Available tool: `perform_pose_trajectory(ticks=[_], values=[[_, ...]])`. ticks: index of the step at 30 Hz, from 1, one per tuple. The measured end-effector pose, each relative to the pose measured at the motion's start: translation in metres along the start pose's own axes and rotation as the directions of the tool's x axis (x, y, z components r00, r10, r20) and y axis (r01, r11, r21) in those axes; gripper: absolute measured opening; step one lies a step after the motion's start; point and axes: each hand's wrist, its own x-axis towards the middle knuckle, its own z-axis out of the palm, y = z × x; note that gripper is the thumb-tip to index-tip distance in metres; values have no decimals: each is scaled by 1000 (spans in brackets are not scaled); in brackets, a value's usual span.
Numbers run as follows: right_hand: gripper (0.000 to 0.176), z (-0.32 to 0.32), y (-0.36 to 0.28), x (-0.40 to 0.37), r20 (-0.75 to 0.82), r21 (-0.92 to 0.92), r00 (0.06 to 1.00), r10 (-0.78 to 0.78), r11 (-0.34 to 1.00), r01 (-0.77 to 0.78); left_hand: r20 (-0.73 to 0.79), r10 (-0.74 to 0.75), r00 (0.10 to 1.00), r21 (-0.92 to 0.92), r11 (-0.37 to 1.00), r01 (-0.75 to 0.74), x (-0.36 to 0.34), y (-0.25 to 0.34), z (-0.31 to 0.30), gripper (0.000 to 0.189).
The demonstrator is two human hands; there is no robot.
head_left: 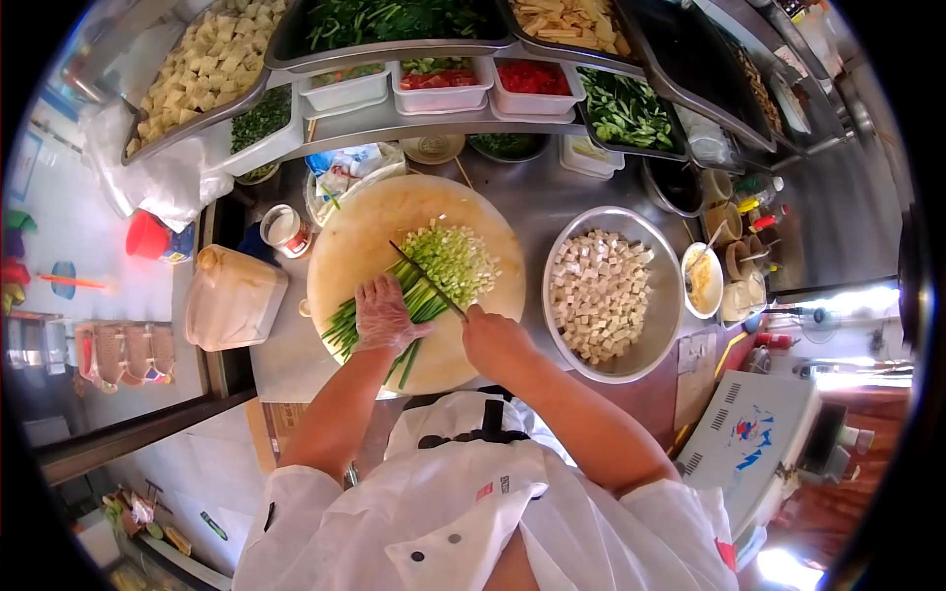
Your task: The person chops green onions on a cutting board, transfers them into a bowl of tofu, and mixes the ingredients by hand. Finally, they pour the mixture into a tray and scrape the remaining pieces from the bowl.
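Observation:
A round wooden cutting board (345, 236) lies on the steel counter in front of me. My left hand (384, 315), in a clear plastic glove, presses on a bundle of long green stalks (421, 298) at the board's left and middle. My right hand (490, 340), bare, is closed around the handle of a knife (430, 282). The thin dark blade runs diagonally up and left across the cut ends of the stalks, just right of my left hand. Beyond the blade, chopped pale green pieces (455, 258) are spread in a pile.
A steel bowl of white cubes (601, 295) stands right of the board, with a small white bowl (703, 281) beyond it. Left are a plastic container (234, 298) and a white tub (285, 231). Food trays (389, 49) line the shelf at the back.

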Motion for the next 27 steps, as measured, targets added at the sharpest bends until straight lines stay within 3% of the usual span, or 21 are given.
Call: perform_pose_trajectory(ticks=[4, 7, 10, 17, 22, 27], values=[[25, -7, -2, 7, 87, -32, 996, -7, 999, 10, -18, 23, 1000, 4, 1000, -23, 1, -1, -3, 127], [23, -26, -13, 13, 142, 77, 987, 72, 994, -83, -37, 43, 998, 1, 999, -43, 2, -2, -5, 121], [23, 19, 5, 38, 141, 25, 989, 34, 999, -38, -64, 72, 995, 5, 997, -72, 5, -3, -2, 116], [27, 61, 12, 53, -39, 171, 995, 90, 982, -82, -49, 42, 998, 31, 999, -41, 2, -3, -9, 112], [27, 32, 8, 31, -138, 190, 989, 60, 981, -33, -84, -46, 995, -48, 998, 42, -3, -3, 3, 114], [26, -13, -18, -1, -40, 91, 998, 41, 995, -37, -62, -76, 995, -62, 995, 72, -2, 0, 0, 110]])
